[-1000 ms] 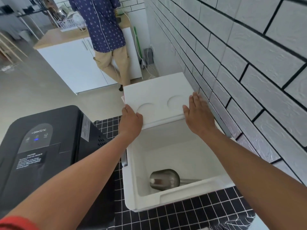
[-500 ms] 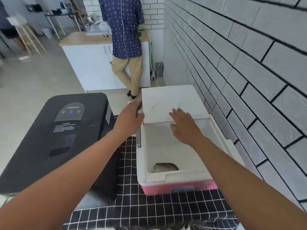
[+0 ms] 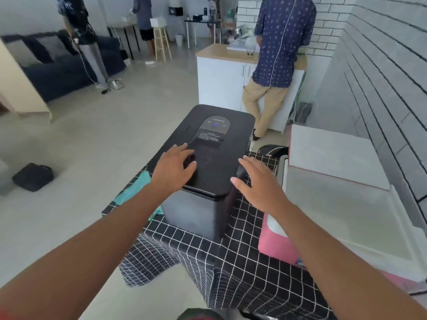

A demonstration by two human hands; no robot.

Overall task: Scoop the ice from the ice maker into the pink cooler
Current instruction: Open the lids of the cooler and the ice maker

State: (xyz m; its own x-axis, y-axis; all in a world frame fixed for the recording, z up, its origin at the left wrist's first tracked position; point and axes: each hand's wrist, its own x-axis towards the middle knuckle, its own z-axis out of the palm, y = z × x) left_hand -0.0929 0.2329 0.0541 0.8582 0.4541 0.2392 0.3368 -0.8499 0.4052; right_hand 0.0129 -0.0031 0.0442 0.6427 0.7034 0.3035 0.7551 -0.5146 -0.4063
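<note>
We see a bench draped in a black cloth with a white grid, set against a white brick-pattern wall on the right. Open room beyond: pale floor, dark sofa far left, wooden stool, white cabinet with wood top.

Around: a person in a blue patterned shirt stands at that cabinet, back to us; two more people stand far left by the sofa and stool. A black bag lies on the floor at left. A teal cloth lies on the bench at the ice maker's left side, partly hidden by our left forearm.

Black ice maker sits mid-bench, lid down, long axis running away from us and slightly right, control panel with a blue light at the far end of the top. Pink cooler sits just right of it, touching or nearly so – we cannot tell. Cooler mouth faces up; its white lid lies over the far part of the opening, white interior exposed nearer us.

Left hand is open, fingers spread, resting on the lid's left half. Right hand is open too, fingers extended, at the ice maker's right edge; contact we cannot confirm. Neither hand holds anything.
</note>
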